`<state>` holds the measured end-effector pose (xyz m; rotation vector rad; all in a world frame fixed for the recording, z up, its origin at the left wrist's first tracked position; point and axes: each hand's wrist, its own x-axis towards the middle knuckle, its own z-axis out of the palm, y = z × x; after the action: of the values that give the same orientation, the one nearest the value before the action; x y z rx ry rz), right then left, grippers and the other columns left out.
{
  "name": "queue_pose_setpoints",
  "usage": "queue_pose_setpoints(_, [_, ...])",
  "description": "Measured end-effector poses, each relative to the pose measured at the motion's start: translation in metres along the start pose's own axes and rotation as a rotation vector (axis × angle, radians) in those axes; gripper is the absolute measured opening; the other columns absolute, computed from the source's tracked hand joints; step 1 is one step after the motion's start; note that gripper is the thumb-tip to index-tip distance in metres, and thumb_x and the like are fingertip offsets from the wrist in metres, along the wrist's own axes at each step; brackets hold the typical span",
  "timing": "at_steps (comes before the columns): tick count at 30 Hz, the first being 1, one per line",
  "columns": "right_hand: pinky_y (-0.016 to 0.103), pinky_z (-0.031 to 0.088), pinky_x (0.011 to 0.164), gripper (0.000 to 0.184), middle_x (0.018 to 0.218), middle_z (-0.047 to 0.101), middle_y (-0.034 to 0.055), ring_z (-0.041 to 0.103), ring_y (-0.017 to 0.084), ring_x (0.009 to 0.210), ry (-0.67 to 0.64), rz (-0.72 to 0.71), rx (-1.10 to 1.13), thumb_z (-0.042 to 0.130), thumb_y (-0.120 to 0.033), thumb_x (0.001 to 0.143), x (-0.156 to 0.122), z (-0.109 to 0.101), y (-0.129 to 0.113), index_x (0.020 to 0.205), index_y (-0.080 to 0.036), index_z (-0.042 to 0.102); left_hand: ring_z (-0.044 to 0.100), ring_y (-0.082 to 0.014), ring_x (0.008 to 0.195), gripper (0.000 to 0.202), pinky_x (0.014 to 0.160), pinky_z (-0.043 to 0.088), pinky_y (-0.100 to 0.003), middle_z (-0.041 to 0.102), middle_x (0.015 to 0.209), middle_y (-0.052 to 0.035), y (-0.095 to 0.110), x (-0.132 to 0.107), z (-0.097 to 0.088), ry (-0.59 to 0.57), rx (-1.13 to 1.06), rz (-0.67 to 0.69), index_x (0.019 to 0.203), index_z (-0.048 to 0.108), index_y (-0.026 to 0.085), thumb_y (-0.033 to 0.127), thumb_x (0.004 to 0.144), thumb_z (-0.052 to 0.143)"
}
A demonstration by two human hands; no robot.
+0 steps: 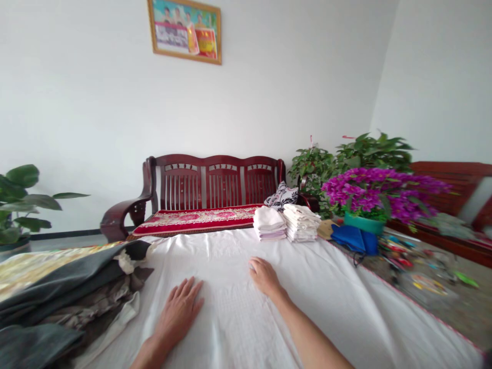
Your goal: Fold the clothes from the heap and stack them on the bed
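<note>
A white cloth (326,302) is spread over the table in front of me, with a faintly checked, thin white piece (234,312) apparently lying flat on its middle. My left hand (182,302) rests palm down on the white fabric, fingers stretched out and slightly apart. Farther forward and to the right, my right hand (265,277) touches the fabric with its fingers loosely bent; no object shows in it. Beyond that hand stand two stacks of folded white cloths, a shorter left stack (269,224) and a taller right one (302,224).
Crumpled dark grey clothes (77,282) lie at the left. On the right are a blue cloth item (351,238), a teal pot (363,223) with purple flowers (376,192), and scattered small items (426,279). Behind stands a wooden bench (223,184) with a red cover (203,218).
</note>
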<state>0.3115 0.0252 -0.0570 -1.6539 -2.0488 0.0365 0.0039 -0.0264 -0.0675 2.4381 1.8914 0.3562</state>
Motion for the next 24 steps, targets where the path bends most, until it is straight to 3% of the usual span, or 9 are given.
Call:
queue_pose_setpoints(7, [0.034, 0.043, 0.11, 0.035, 0.129, 0.07, 0.0051, 0.062, 0.023, 0.123, 0.036, -0.008, 0.021, 0.047, -0.018, 0.09, -0.001, -0.005, -0.001, 0.115, -0.026, 0.069, 0.036, -0.0294, 0.148, 0.051, 0.122, 0.026, -0.048, 0.047, 0.156, -0.0103, -0.007, -0.001, 0.003, 0.049, -0.102, 0.035, 0.144, 0.055, 0.023, 0.038, 0.096, 0.044])
queue_pose_setpoints(11, [0.035, 0.045, 0.109, 0.031, 0.126, 0.071, 0.0086, 0.063, 0.022, 0.121, 0.034, -0.038, 0.054, 0.046, -0.022, 0.092, 0.001, -0.005, 0.004, 0.112, -0.026, 0.069, 0.037, -0.0299, 0.147, 0.049, 0.123, 0.025, -0.048, 0.048, 0.155, -0.0112, -0.004, -0.005, -0.003, 0.055, -0.155, 0.033, 0.142, 0.057, 0.023, 0.034, 0.095, 0.047])
queue_pose_setpoints(19, [0.037, 0.047, 0.107, 0.043, 0.126, 0.071, 0.0125, 0.064, 0.024, 0.12, 0.037, -0.047, 0.082, 0.04, -0.03, 0.086, 0.017, 0.016, 0.03, 0.113, -0.019, 0.071, 0.035, -0.0312, 0.148, 0.053, 0.123, 0.024, -0.051, 0.045, 0.157, -0.0122, 0.003, -0.007, -0.017, 0.024, -0.186, 0.023, 0.144, 0.055, 0.021, 0.031, 0.092, 0.051])
queue_pose_setpoints(21, [0.037, 0.047, 0.107, 0.044, 0.126, 0.071, 0.0129, 0.065, 0.024, 0.12, 0.034, -0.046, 0.109, 0.04, -0.032, 0.084, 0.02, 0.02, 0.036, 0.112, -0.019, 0.072, 0.038, -0.0312, 0.146, 0.051, 0.123, 0.026, -0.051, 0.05, 0.153, -0.0107, 0.003, -0.006, -0.016, 0.04, -0.218, 0.025, 0.139, 0.06, 0.021, 0.029, 0.09, 0.051])
queue_pose_setpoints(24, [0.037, 0.048, 0.106, 0.044, 0.125, 0.072, 0.0132, 0.066, 0.024, 0.118, 0.026, -0.049, 0.158, 0.042, -0.035, 0.082, 0.022, 0.023, 0.044, 0.109, -0.019, 0.073, 0.052, -0.0273, 0.136, 0.046, 0.119, 0.036, -0.043, 0.063, 0.14, -0.0079, 0.001, -0.004, -0.016, 0.087, -0.312, 0.032, 0.129, 0.068, 0.025, 0.024, 0.087, 0.05])
